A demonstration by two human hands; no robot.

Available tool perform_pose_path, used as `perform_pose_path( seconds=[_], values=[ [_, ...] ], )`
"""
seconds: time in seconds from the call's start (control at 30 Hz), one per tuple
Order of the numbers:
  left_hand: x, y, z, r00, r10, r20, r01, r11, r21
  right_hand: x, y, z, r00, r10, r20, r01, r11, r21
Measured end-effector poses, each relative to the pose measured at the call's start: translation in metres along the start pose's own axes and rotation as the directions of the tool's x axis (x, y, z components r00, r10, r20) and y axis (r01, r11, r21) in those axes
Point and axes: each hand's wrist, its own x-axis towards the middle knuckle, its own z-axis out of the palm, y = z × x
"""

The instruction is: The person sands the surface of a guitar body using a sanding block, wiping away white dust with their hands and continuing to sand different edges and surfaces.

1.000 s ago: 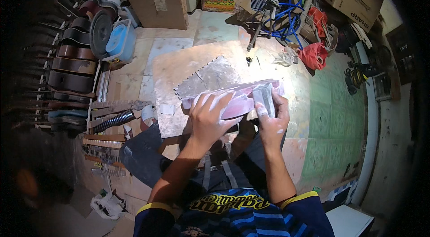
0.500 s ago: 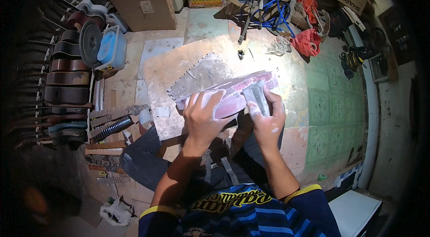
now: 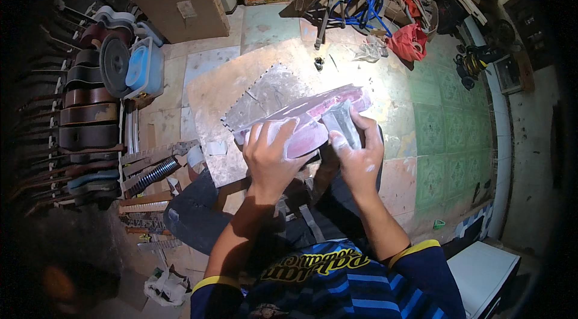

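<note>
A pink, dust-covered, curved piece (image 3: 305,140), shaped like a solid guitar body tipped on its edge, is held above my lap. My left hand (image 3: 267,155) grips its left end, fingers over the top and thumb underneath. In my right hand (image 3: 362,161) is a grey sandpaper block (image 3: 342,125), pinched between thumb and fingers. The block lies against the piece's curved edge, right of the rounded lobe. Pale dust coats my fingers. The piece's underside is hidden.
Beneath the piece lies a worn board (image 3: 211,90) with a grey mat (image 3: 265,93) on it. Several guitars (image 3: 90,117) stand in a row at left, near a blue tub (image 3: 141,69). Saws (image 3: 153,156) lie beside my left knee. Behind are a tripod (image 3: 330,6) and blue hose (image 3: 370,9).
The sandpaper block has shifted slightly left and up along the edge with my right hand. My left hand keeps its grip. The whole view has shifted a little.
</note>
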Motion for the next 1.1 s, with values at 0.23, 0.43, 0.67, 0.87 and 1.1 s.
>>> perform_pose_path(
  seconds=[0.23,0.43,0.67,0.87,1.1],
  values=[
    [-0.001,0.001,0.003,0.999,-0.033,0.0,0.033,0.999,0.008,-0.002,-0.002,-0.001,0.999,-0.014,0.041,0.012,0.999,0.05],
    [-0.003,-0.002,0.006,1.0,-0.026,-0.012,0.026,1.0,0.016,-0.01,0.006,-0.005,0.966,-0.249,0.074,0.258,0.954,-0.153],
    [-0.009,-0.002,0.005,1.0,-0.024,0.02,0.023,0.999,0.047,-0.016,0.01,-0.011,0.916,-0.38,0.127,0.4,0.885,-0.237],
    [0.0,-0.003,0.006,1.0,-0.018,0.003,0.018,0.998,0.052,-0.024,-0.007,-0.006,0.808,-0.549,0.211,0.588,0.746,-0.311],
    [-0.004,-0.003,0.007,1.0,-0.007,0.001,0.007,0.998,0.056,-0.029,-0.005,-0.006,0.828,-0.516,0.222,0.56,0.784,-0.267]
  ],
)
